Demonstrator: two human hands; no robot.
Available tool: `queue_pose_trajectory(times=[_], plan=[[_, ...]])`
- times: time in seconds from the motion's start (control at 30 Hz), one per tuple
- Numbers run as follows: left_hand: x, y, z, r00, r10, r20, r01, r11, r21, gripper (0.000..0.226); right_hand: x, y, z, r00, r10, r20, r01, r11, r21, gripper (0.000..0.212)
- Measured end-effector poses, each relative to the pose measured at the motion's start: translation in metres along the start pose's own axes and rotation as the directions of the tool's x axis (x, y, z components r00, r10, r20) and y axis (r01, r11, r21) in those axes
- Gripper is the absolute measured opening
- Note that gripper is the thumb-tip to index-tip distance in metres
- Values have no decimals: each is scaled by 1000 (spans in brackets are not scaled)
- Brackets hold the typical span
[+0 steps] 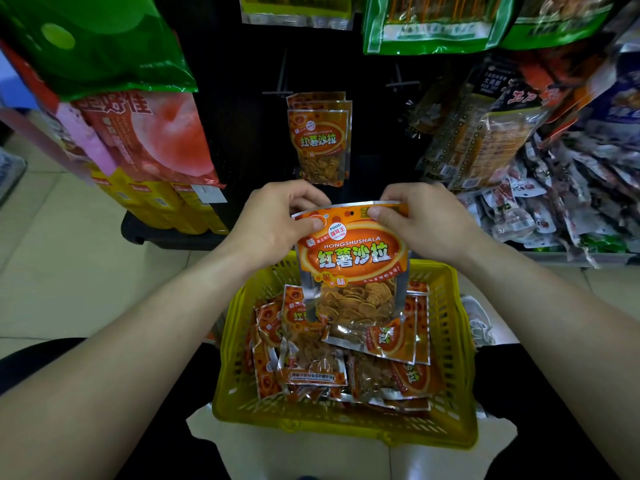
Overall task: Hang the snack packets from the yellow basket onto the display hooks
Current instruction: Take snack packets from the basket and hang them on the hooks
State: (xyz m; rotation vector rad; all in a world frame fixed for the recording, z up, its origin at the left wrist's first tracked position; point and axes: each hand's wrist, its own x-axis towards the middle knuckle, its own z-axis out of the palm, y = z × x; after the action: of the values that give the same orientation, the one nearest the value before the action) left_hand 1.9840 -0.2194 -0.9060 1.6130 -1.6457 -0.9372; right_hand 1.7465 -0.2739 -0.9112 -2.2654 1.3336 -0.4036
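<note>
An orange snack packet [353, 268] with a clear window of chips hangs upright above the yellow basket [453, 341]. My left hand [273, 223] pinches its top left corner and my right hand [422, 220] pinches its top right corner. Its hang hole shows between my thumbs. Several more orange packets [332, 362] lie piled in the basket. On the black display panel straight ahead, a few matching packets [318, 143] hang from a hook. Bare hooks [282, 81] stick out above them.
Green, pink and red bags [145, 133] hang on the left rack. Dark and orange snack bags [485, 143] hang on the right, with small loose packets [554, 202] heaped on a shelf below. Tiled floor [69, 254] lies to the left.
</note>
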Motion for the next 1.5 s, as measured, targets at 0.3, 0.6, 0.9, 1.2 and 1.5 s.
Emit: queue_pose_trajectory(times=[0.3, 0.6, 0.9, 1.2, 1.5], plan=[[-2, 0, -2, 1000, -14, 15, 13, 999, 31, 25, 0, -1, 0, 1000, -8, 0, 8, 999, -31, 28], [-5, 0, 5, 999, 13, 42, -18, 991, 135, 30, 0, -12, 2, 970, -95, 226, 136, 975, -174, 22], [-6, -2, 3, 999, 50, -6, -48, 984, 169, 25, 4, -29, 22, 984, -74, 160, 105, 975, -196, 11], [-20, -32, -5, 995, -71, -72, 84, 978, 190, 41, 16, -23, -10, 1000, -15, 4, 16, 938, -346, 16], [12, -60, 29, 962, -250, 111, 201, 921, 334, 42, 80, 15, 2, 994, 40, -104, -74, 934, -349, 20]])
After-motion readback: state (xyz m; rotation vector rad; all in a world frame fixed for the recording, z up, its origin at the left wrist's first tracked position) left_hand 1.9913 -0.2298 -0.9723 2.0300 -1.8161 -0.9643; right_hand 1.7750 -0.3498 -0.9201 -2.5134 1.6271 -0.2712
